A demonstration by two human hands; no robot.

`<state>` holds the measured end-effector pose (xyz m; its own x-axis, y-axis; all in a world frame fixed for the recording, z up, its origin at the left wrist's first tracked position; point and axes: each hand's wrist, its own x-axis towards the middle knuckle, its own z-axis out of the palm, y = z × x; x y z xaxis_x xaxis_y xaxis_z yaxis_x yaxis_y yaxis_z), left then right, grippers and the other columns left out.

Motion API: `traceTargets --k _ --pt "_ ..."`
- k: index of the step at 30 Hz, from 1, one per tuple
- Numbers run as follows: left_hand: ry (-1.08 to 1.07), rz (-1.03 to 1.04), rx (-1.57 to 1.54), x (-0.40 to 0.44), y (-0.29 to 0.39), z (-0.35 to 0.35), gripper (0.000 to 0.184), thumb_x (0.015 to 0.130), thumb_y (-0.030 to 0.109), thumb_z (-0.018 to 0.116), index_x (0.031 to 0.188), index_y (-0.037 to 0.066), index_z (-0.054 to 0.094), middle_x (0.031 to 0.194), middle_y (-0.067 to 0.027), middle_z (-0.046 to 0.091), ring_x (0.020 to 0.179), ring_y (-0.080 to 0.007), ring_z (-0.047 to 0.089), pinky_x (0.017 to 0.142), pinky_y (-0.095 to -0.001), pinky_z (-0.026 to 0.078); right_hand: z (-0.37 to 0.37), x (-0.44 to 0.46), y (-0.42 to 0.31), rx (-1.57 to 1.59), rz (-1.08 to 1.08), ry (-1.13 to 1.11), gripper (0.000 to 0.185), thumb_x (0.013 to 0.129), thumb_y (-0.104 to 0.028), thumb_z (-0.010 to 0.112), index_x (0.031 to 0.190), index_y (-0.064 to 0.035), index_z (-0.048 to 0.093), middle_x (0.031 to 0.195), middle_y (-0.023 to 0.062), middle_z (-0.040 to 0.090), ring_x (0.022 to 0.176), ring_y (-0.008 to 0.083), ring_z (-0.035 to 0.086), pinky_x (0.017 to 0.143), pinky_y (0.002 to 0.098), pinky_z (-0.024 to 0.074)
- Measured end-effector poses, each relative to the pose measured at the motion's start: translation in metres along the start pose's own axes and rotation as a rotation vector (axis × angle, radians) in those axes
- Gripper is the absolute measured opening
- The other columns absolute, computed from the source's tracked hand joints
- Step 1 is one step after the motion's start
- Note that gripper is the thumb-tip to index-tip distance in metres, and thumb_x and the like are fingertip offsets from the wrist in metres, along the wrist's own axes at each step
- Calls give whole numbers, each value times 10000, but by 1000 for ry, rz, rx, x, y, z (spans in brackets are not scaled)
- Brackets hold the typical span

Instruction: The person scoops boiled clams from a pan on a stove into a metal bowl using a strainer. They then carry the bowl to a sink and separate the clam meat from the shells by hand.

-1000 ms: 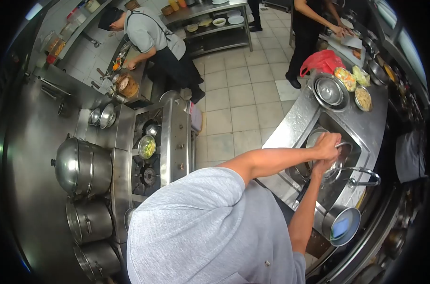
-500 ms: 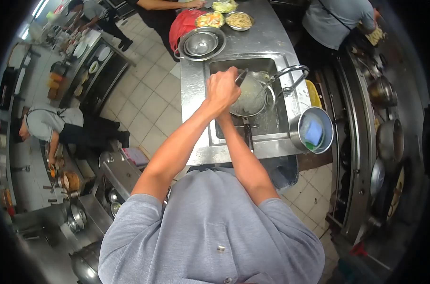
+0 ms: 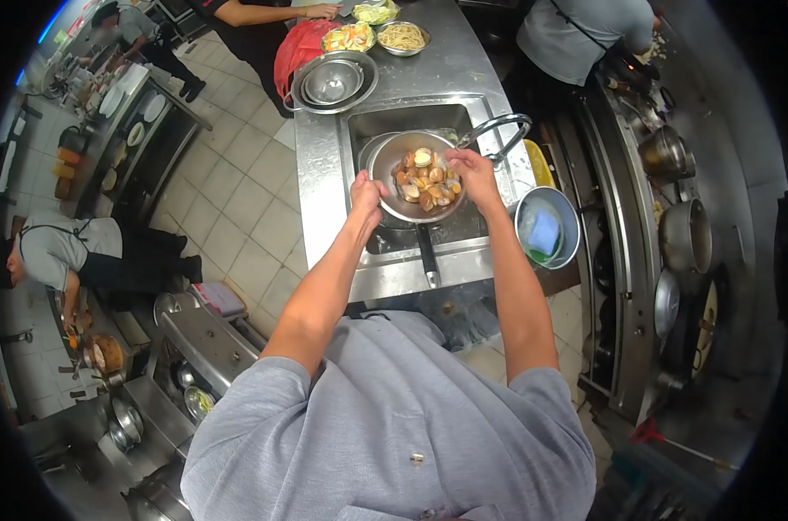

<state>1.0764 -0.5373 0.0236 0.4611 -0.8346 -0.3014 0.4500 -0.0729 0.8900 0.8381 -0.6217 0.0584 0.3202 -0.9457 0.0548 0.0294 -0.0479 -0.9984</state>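
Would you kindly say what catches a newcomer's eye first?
The metal bowl of clams between the left hand and right hand over the sink probably wins. Next may come the red bag at the far left of the counter and the blue item in the pot right of the sink.

A round, shiny metal bowl (image 3: pixel 382 156) is held over the sink (image 3: pixel 411 117), with its open side facing up. In it sits a pile of clams (image 3: pixel 430 184), tan, brown and orange, heaped on top of each other. Most lie toward four o'clock, and bare metal shows at ten o'clock. One very pale clam (image 3: pixel 422 157) is near twelve o'clock.
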Motion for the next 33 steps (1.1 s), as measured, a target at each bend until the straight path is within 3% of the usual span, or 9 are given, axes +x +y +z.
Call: traceTargets --k 4,5,9,16,20,22,28,32,33 --pt "-27 -13 -32 -10 -5 13 445 619 -173 455 979 76 535 939 -36 579 897 -188 523 822 -281 471 -6 1 -21 169 96 -2 215 1011 -96 589 1114 59 698 1050 122 743 985 181 707 888 305 572" --pt "-51 -28 -71 -17 -2 16 387 612 -169 490 923 61 515 913 -37 543 872 -177 507 725 -265 435 -7 0 -25 172 107 8 215 1018 -101 579 1093 65 694 1045 127 743 961 182 713 871 309 582" --pt "4 -72 -109 -14 -9 15 368 619 -166 485 909 58 516 905 -51 557 831 -181 513 718 -271 440 -18 1 -24 172 -44 178 211 1020 -93 565 1060 81 678 1024 162 739 901 213 733 830 326 603" --pt "-32 0 38 -23 10 20 348 677 -151 457 943 64 519 769 -39 582 678 -132 525 562 -259 393 -60 6 -7 363 52 554 196 966 -12 538 1084 96 652 1008 184 724 879 237 722 788 338 611" --pt "-58 5 83 -20 18 15 332 700 -138 425 944 64 526 796 -32 584 652 -132 513 600 -261 405 -57 -14 2 410 228 432 193 937 -46 592 1095 36 667 985 139 727 836 192 702 741 306 589" --pt "-30 -46 30 -14 12 8 477 730 -161 418 1143 42 545 912 -68 613 782 -174 549 724 -310 500 -47 -26 8 400 256 430 203 926 -69 623 1103 14 678 975 115 726 828 185 700 723 294 577" --pt "-12 -75 -2 -17 13 6 436 646 -153 489 1033 35 557 948 -57 619 816 -159 541 762 -271 457 -21 -48 39 481 358 396 220 945 -82 605 1129 25 661 943 106 713 780 184 687 702 304 566" --pt "-88 2 18 4 -15 16 450 600 -172 565 1001 31 545 1089 -62 585 991 -177 514 859 -274 442 -16 -52 58 556 409 429 259 957 -98 581 1174 33 634 944 104 709 774 186 684 704 317 566" --pt "-75 -59 -30 5 -15 20 583 590 -183 562 1139 11 541 1200 -90 567 1124 -192 503 954 -288 437 -16 -52 62 591 420 446 264 968 -108 558 1177 34 633 987 105 704 813 176 678 698 290 549"
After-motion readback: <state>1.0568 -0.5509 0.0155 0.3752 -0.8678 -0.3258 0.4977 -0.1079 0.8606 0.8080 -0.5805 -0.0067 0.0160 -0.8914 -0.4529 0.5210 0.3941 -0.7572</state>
